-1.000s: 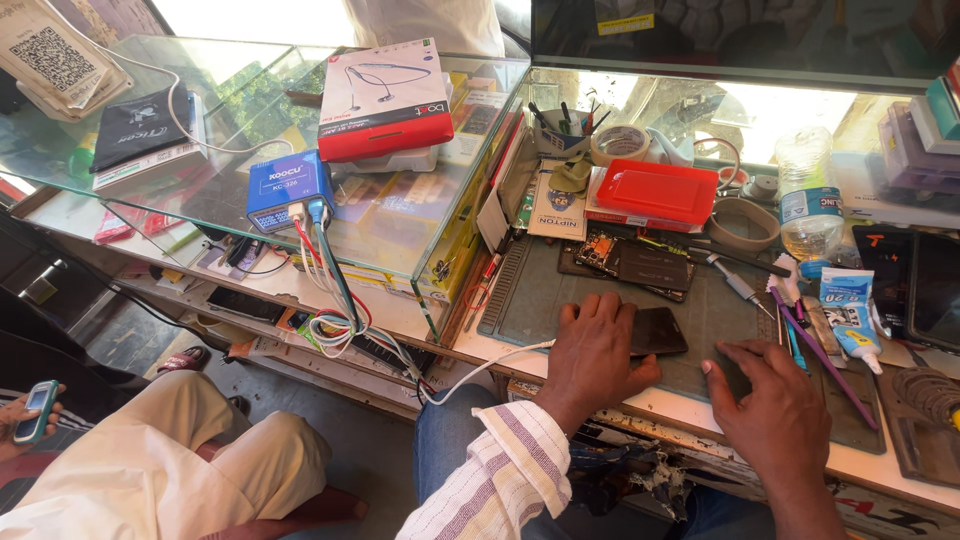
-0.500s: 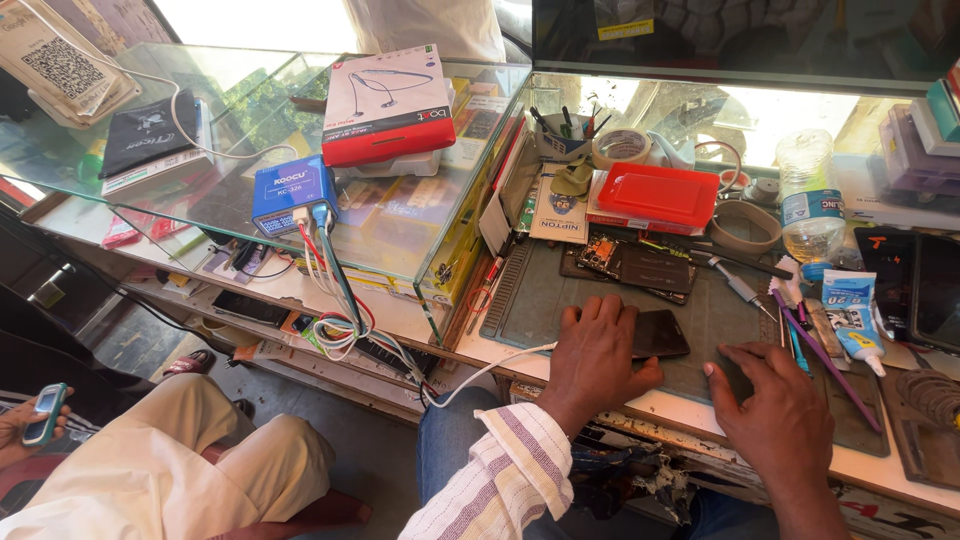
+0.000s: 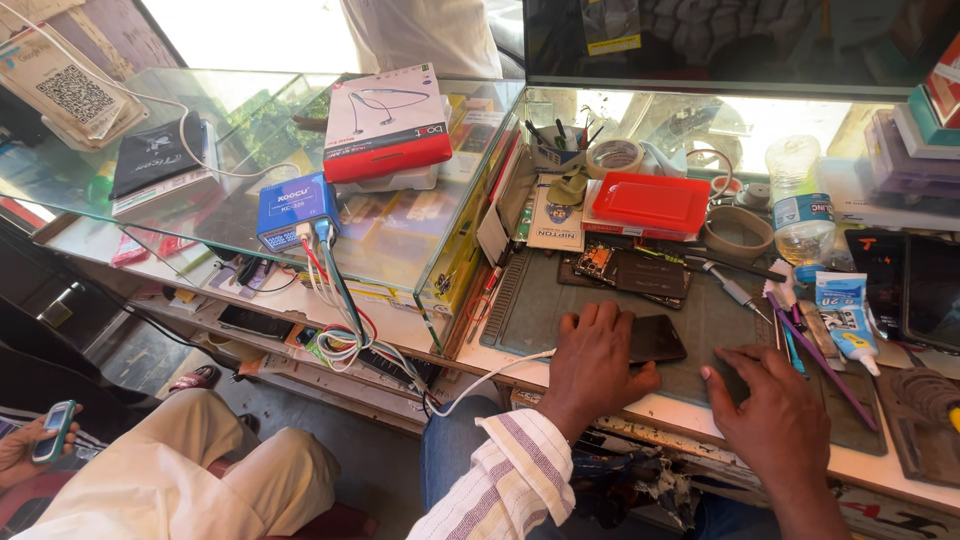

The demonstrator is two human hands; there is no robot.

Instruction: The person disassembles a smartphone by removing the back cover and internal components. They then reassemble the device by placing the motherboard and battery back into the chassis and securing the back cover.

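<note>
My left hand lies palm down on a black phone, which sits on the grey work mat. My right hand rests flat on the mat's right part, fingers slightly spread; nothing shows in its grip. Behind the phone lies an opened phone with its circuit board exposed. A screwdriver and purple tweezers-like tools lie to the right.
A red tray, tape roll, water bottle and glue tube stand behind. A glass counter holds a red box and blue charger with cables. Another person's hand holds a phone at left.
The view has shifted slightly. Both hands stay where they were on the mat.
</note>
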